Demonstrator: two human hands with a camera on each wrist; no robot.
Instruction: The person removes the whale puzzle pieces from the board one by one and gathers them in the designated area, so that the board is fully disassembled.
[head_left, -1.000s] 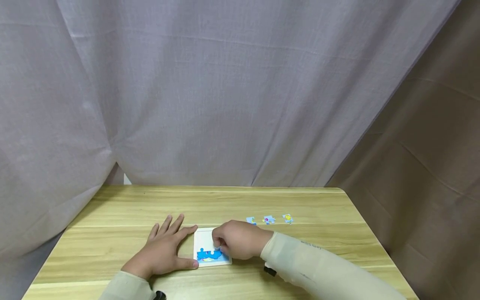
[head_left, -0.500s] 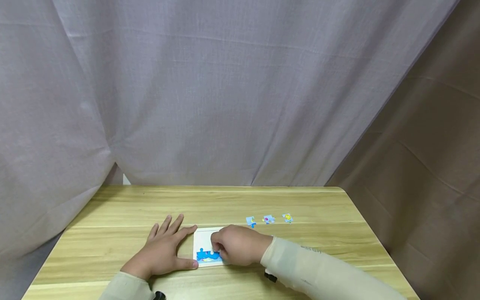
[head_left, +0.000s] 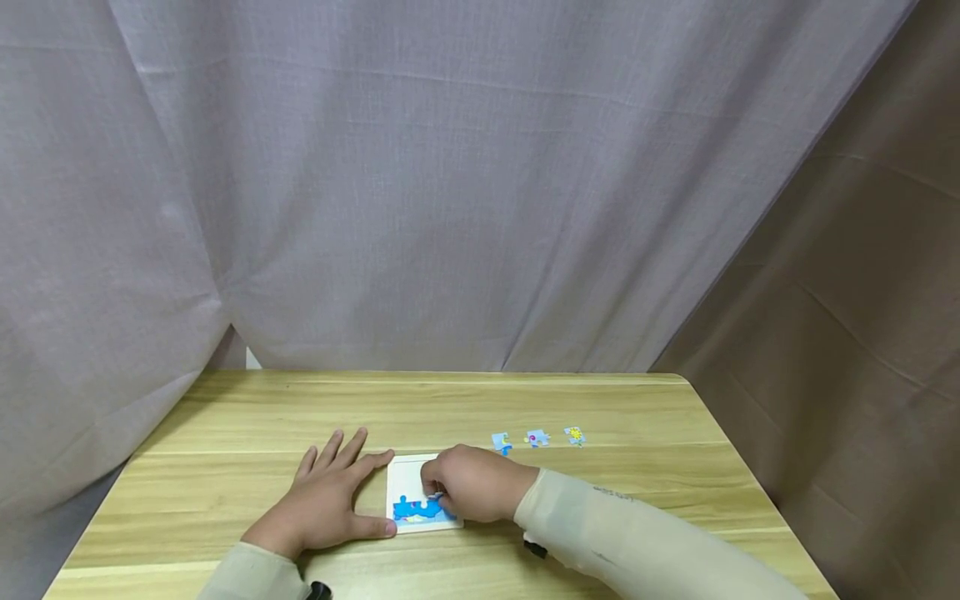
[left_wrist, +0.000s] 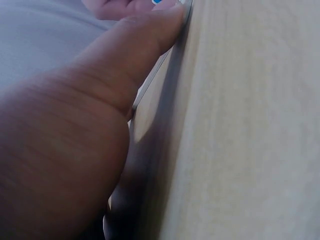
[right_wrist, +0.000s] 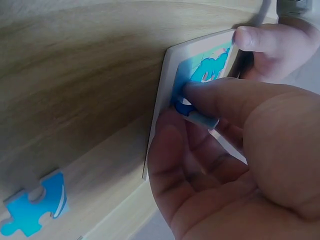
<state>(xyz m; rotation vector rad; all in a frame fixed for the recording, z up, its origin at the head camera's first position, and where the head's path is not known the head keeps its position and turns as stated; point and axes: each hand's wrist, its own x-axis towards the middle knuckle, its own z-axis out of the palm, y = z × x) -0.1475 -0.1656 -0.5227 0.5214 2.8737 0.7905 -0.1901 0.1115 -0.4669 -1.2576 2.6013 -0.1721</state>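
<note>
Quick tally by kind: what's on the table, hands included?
Hands: 2, left hand and right hand
Puzzle tray: 1
Loose puzzle pieces: 3
Piece pinched in right hand: 1
Total: 7

Right half of the puzzle tray [head_left: 408, 479] under the right hand [head_left: 472, 483].

The head camera looks forward and slightly down from the near edge of the table [head_left: 600, 400], well back, facing the far curtain [head_left: 450, 183]. Each wrist camera sits very close, low over the tabletop: the left one looks along its thumb [left_wrist: 145, 55], the right one past its fingers [right_wrist: 220, 100]. All three share the puzzle tray [head_left: 405, 479].
</note>
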